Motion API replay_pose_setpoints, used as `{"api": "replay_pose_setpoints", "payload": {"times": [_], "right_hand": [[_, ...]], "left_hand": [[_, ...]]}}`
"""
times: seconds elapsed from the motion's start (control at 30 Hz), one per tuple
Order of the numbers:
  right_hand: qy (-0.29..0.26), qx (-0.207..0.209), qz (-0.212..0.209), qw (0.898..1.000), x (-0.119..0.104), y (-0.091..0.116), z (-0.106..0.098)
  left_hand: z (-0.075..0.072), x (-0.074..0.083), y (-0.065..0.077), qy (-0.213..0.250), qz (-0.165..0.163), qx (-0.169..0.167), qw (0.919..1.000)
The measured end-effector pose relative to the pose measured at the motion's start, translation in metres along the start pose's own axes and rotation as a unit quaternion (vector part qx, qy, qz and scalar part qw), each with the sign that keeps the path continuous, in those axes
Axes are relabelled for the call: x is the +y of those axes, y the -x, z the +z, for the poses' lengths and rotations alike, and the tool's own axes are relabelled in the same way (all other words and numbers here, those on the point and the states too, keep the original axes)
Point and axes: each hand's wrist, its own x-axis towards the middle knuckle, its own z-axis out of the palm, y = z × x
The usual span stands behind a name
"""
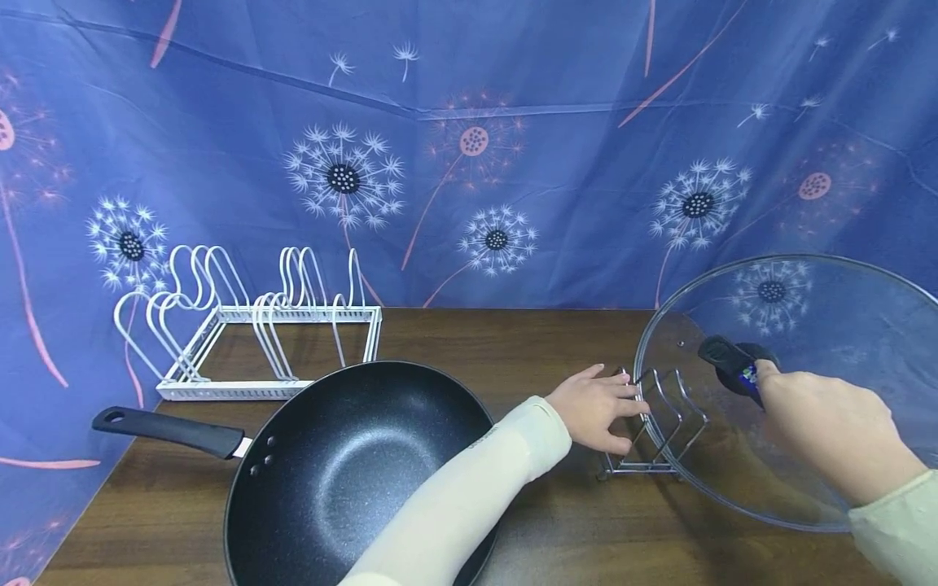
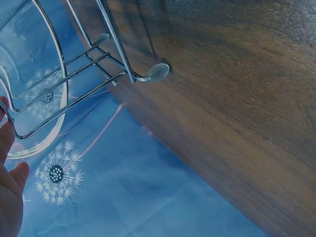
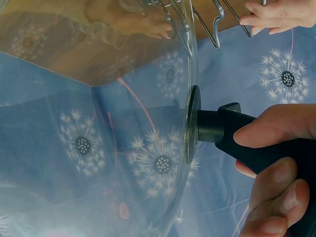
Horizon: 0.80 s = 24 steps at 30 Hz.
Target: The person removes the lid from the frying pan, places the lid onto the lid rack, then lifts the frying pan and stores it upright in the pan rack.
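Observation:
My right hand (image 1: 831, 419) grips the black handle (image 1: 733, 366) of a large round glass lid (image 1: 865, 317). The lid stands tilted on edge, and its lower left rim overlaps a small chrome wire rack (image 1: 645, 468) in the head view. Fingers wrap the handle from behind in the right wrist view, where the black knob base (image 3: 193, 123) meets the glass. My left hand (image 1: 597, 407) is at the rack's left side, fingers spread and mostly straight, tips at the wires. The left wrist view catches only part of those fingers beside the wire rack (image 2: 94, 91).
A black frying pan (image 1: 293, 505) lies at front left under my left forearm, its handle (image 1: 176, 431) pointing left. Behind it stands a white rack (image 1: 227, 392) with upright wire loops. A blue dandelion-print cloth (image 1: 572, 179) hangs behind the wooden table (image 1: 454, 334).

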Motion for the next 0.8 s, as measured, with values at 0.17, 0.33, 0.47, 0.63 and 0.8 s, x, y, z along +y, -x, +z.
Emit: {"api": "replay_pose_setpoints", "payload": {"times": [0.17, 0.33, 0.47, 0.63, 0.8], "right_hand": [[-0.005, -0.006, 0.005, 1.000, -0.001, 0.000, 0.000], [-0.011, 0.040, -0.007, 0.999, -0.005, 0.002, 0.001], [-0.012, 0.074, -0.014, 0.997, -0.007, 0.003, 0.004], [-0.015, 0.060, -0.007, 0.998, -0.010, 0.004, 0.005], [-0.011, 0.070, -0.010, 0.997, -0.012, 0.003, 0.005]], "left_hand": [[0.000, 0.000, 0.000, 0.007, 0.000, -0.004, 1.0000], [-0.001, 0.000, 0.000, 0.007, 0.002, 0.005, 1.0000], [-0.002, -0.001, -0.001, 0.002, 0.006, 0.010, 0.9999], [-0.002, -0.001, 0.000, 0.004, 0.007, 0.005, 1.0000], [-0.004, -0.002, 0.001, 0.008, 0.008, -0.003, 0.9999]]}}
